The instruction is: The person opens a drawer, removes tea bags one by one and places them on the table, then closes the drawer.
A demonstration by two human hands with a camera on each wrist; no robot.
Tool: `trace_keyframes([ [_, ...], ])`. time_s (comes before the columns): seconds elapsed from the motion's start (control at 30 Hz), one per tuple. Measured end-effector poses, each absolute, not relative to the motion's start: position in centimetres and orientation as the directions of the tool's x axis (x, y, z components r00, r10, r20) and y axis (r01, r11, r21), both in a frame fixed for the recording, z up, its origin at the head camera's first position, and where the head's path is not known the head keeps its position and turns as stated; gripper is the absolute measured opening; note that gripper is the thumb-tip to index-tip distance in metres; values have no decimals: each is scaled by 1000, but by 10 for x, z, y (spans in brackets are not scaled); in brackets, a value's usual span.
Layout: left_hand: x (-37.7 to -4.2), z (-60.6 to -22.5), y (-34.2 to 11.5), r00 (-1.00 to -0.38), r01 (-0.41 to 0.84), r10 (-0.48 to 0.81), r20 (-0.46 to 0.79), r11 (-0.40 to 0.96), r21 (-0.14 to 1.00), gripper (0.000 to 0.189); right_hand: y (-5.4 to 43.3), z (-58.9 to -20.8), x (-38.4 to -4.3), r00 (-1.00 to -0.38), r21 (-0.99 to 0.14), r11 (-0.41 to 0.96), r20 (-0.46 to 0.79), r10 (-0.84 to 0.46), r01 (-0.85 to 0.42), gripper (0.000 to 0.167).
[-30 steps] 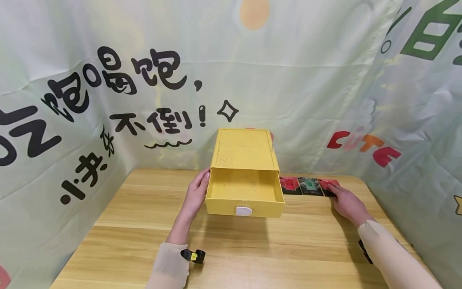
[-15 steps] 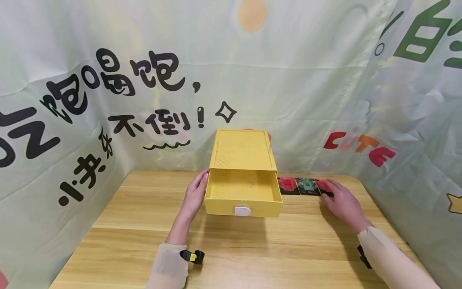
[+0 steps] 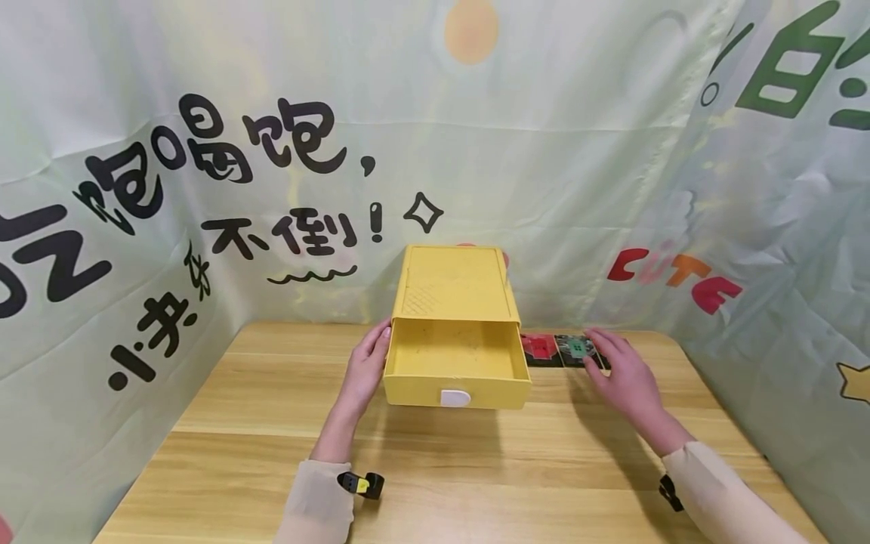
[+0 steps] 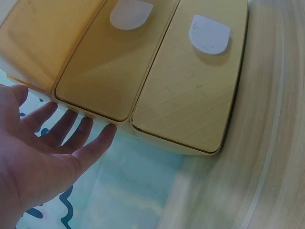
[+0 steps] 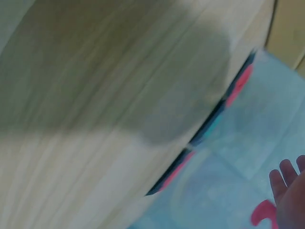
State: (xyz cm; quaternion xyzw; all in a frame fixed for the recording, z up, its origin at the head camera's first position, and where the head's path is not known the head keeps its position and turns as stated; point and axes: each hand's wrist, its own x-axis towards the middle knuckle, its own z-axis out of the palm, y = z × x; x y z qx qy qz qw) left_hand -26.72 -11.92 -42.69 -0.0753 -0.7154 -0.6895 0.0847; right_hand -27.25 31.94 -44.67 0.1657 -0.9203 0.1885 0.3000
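A yellow drawer cabinet [image 3: 455,283] stands at the back of the table, its top drawer [image 3: 457,393] pulled out with nothing visible inside. My left hand [image 3: 365,366] rests against the cabinet's left side, fingers extended, as the left wrist view also shows. Right of the cabinet lie three flat dark squares in a row: one with a red pattern [image 3: 541,347], one with a green pattern [image 3: 576,347] and another red one [image 5: 171,174]. My right hand [image 3: 628,378] hovers over the right end of this row, fingers spread and holding nothing; it hides the last square in the head view.
Two lower drawers, a middle one [image 4: 105,71] and a bottom one [image 4: 190,95], are closed and carry white tabs. A printed cloth [image 3: 544,166] hangs close behind and beside the wooden table [image 3: 435,483].
My right hand has moved left from the far red square along the row and lifted off it. The left hand stays at the cabinet's side. The head view has shifted slightly.
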Motion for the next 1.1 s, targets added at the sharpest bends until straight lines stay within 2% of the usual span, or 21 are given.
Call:
trace_keyframes([
  [0.13,-267,-427,-120,-973,231,-10,231,35,972,49,305,-444,-268,-690,-217,848,691,-216,-483,56],
  [0.3,-269,-428,-119,-972,233,-11,234,38,972,49,292,-438,-260,-627,-200,823,746,-224,-532,58],
  [0.43,-269,-428,-119,-973,228,-13,229,37,973,49,280,-431,-254,-559,-182,792,797,-229,-583,54],
  [0.57,-269,-428,-120,-974,225,-16,225,31,974,48,266,-423,-250,-456,-146,729,855,-247,-668,40],
  [0.83,-268,-428,-120,-974,225,-11,226,28,974,48,236,-400,-238,-229,0,612,927,-297,-791,37],
  [1.1,-268,-428,-120,-970,241,-13,242,46,969,49,208,-378,-219,-78,90,509,951,-298,-856,33],
])
